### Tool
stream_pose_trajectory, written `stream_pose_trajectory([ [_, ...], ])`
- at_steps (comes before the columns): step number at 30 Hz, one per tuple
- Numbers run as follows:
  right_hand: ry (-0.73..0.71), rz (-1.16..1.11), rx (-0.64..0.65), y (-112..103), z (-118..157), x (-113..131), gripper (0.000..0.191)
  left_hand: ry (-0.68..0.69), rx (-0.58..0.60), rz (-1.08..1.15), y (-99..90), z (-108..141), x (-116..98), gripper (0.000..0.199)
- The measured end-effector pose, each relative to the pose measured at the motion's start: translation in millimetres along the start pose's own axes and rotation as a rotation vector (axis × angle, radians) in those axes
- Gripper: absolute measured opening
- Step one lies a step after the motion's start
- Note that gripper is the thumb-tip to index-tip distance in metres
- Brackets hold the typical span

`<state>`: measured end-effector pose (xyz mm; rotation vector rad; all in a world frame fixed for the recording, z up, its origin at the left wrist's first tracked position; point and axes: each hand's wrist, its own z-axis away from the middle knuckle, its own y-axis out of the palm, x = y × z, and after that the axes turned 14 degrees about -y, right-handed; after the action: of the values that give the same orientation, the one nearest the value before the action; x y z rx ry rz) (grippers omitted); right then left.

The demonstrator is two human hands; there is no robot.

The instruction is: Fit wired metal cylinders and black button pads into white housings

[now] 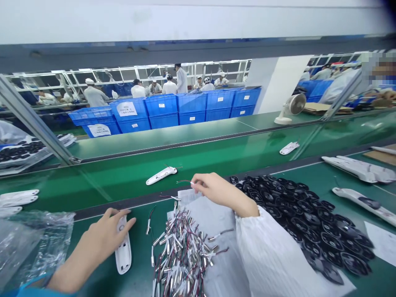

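Note:
My left hand (pixel 103 235) grips the upper end of a long white plastic shell (pixel 124 256) on the green bench, thumb on one side and fingers on the other. My right hand (pixel 212 187), its arm in a white sleeve, pinches a small part with thin wires (pixel 185 181) above the top of a grey-white sheet (pixel 222 218). Between the hands is a heap of small silvery parts with dark red and white wires (pixel 182 255). A few loose wired parts (pixel 149 227) lie left of the heap.
Black oval parts (pixel 312 218) are piled right of my right arm. White shells (pixel 161 175) rest on the green belt (pixel 123 181). Clear plastic bags (pixel 46 239) lie at left. Beyond are a small fan (pixel 293 105), blue bins (pixel 192 109) and several people.

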<state>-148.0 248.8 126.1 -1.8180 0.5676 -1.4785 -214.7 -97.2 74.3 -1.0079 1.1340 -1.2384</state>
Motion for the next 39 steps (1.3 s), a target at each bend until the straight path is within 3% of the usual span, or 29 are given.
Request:
stream_pose_trajectory([
  [3,-0.015,-0.004,-0.046,-9,6,5,0.02,0.015,-0.03,0.036,8.7,7,4,0.057],
  [6,-0.027,0.014,-0.089,-14,10,11,0.021,0.077,-0.058,0.226,-3.3,8,-2,0.054],
  [8,-0.078,0.018,-0.14,-17,13,18,0.023,0.12,-0.04,0.451,-21.7,12,-14,0.061],
  [10,-0.195,-0.004,-0.245,-19,17,29,0.025,0.211,0.055,0.697,-45.9,19,-33,0.067],
  [14,-0.497,-0.033,-0.558,-25,33,57,0.022,0.502,0.309,1.055,-94.1,37,-79,0.055],
  [18,-0.592,0.049,-0.76,-28,48,75,0.017,0.645,0.366,1.239,-116.3,54,-117,0.038],
  [23,-0.61,0.115,-0.838,-31,50,74,0.014,0.806,0.309,1.261,-111.9,58,-138,0.036],
  [29,-0.589,0.135,-0.767,-33,46,73,0.014,0.911,0.178,1.212,-103.7,54,-143,0.037],
  [39,-0.372,-0.204,-0.65,-30,45,70,0.023,0.968,-0.093,1.114,-94.7,51,-146,0.05],
])
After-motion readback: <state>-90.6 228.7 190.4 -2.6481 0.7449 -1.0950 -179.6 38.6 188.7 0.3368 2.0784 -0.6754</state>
